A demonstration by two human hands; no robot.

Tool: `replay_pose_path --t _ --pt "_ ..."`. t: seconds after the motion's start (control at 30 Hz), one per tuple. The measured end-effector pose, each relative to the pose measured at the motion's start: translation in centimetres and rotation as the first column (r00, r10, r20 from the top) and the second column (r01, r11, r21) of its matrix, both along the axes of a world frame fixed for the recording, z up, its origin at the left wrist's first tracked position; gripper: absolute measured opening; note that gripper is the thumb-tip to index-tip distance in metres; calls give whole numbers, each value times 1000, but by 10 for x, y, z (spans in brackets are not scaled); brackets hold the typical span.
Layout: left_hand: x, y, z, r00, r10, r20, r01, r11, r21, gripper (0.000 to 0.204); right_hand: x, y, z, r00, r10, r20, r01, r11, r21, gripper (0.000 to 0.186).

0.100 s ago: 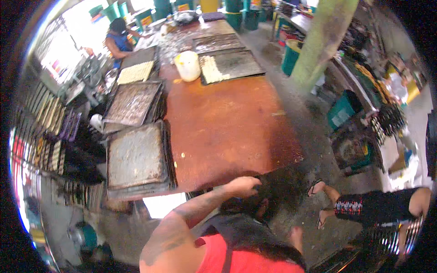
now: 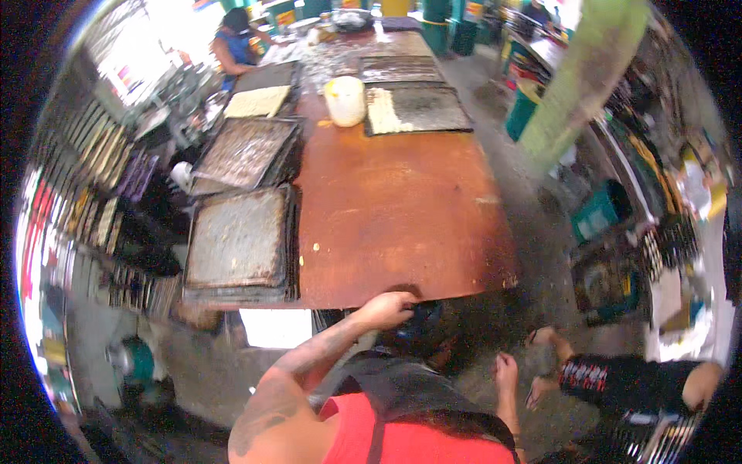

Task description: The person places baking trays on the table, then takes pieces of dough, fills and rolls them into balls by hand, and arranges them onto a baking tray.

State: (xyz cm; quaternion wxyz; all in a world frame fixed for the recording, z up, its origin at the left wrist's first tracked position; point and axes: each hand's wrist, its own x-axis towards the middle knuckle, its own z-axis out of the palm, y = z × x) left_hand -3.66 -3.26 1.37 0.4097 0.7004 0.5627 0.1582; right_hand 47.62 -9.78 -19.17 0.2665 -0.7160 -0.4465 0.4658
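Observation:
My left hand point(image 2: 390, 309) is at the front edge of the reddish-brown table point(image 2: 402, 209), its fingers curled closed. Something dark shows by the fingertips, but its kind is hidden. Below that edge, a dark bluish-black shape point(image 2: 421, 329) lies in shadow, close to the hand. Lower on the right, my right hand point(image 2: 505, 371) hangs beside my body, away from the table, with fingers loosely apart and nothing visible in them.
Stacked baking trays point(image 2: 236, 240) line the table's left side. Beyond stand a white bucket point(image 2: 345, 102) and a tray point(image 2: 433, 108) partly covered with pale dough pieces. A co-worker in blue point(image 2: 236, 50) is at far left; another person's dark shorts point(image 2: 618, 383) show at right. A green pillar point(image 2: 583, 85) rises at right.
The view has shifted, so the table edge sits a little higher. My left hand appears farther left, still closed by the edge. My right hand has risen and shows more clearly.

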Motion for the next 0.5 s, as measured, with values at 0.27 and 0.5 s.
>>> replay_pose_path --t 0.27,0.5 --pt "-107 -115 23 318 929 191 -929 264 260 68 -218 231 194 881 329 -341 -261 937 230 19" --pt "-314 -204 17 -70 993 -95 -773 6 634 74 -388 146 195 452 777 -438 -846 529 65 29"
